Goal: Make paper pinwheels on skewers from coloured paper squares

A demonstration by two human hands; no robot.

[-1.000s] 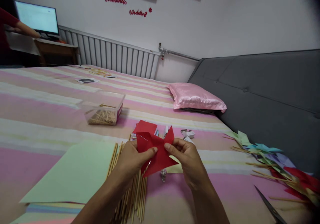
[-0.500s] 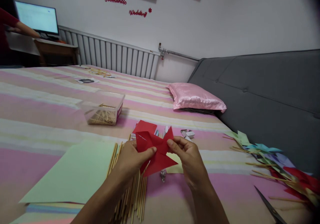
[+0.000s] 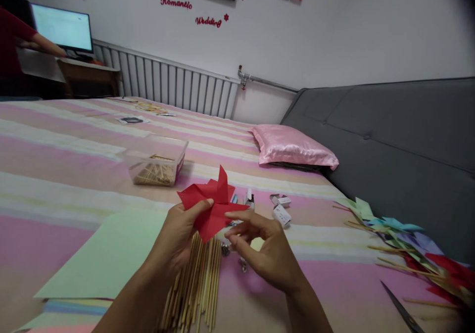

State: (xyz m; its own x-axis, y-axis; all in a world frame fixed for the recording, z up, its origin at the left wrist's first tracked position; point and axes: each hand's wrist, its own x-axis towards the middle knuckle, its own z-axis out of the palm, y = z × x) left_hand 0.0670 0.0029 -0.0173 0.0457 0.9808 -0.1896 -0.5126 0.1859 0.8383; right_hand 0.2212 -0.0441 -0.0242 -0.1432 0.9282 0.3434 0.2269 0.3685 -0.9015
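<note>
My left hand (image 3: 176, 234) pinches a red paper pinwheel (image 3: 218, 197), its thumb pressed near the middle where the folded points meet. One point of the paper sticks up and another reaches right. Just right of the paper is my right hand (image 3: 269, 249), fingers apart and curved, with nothing visible in it; its index fingertip is close to the right-hand point. Below the hands lies a bundle of thin wooden sticks (image 3: 204, 283). Small shiny metal pieces (image 3: 243, 264) rest on the bedspread by the right fingers, partly hidden.
Pale green paper sheets (image 3: 107, 254) lie at left, a clear plastic box (image 3: 178, 162) of short sticks beyond. Small white boxes (image 3: 282, 215) sit past my right hand. Finished pinwheels (image 3: 415, 239) and scissors (image 3: 401, 308) are at right, a pink pillow (image 3: 293, 145) farther back. Someone sits by a monitor (image 3: 63, 28).
My right hand has let go of the red paper and moved down with its fingers opened. My left hand has shifted left and up slightly, still gripping the pinwheel, which has turned.
</note>
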